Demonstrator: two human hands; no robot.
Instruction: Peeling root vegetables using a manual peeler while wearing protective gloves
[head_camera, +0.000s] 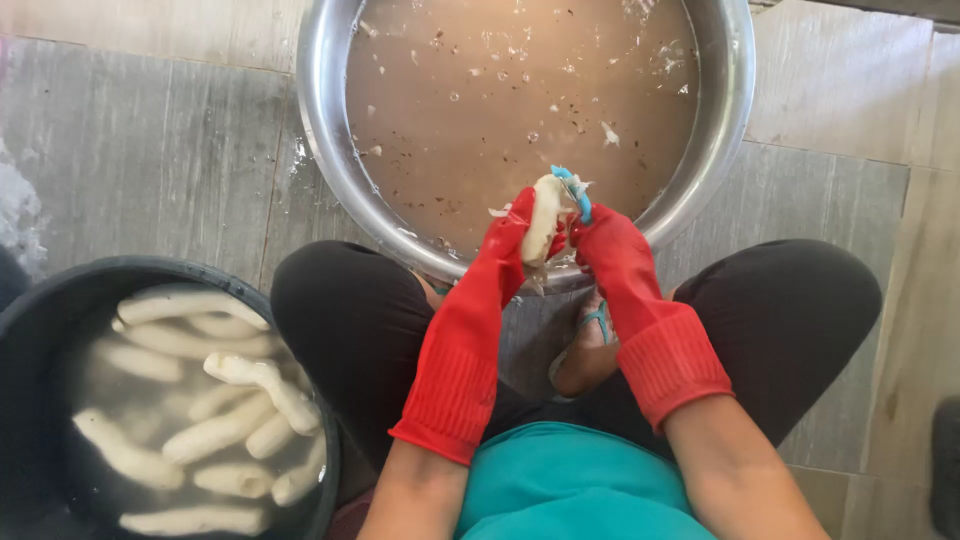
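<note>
L hand (508, 245) grips peeled root (541, 222); R hand (605, 238) hides peeler (574, 190).

— Any packages, labels, signs or screens here?
— None to be seen anywhere.
</note>
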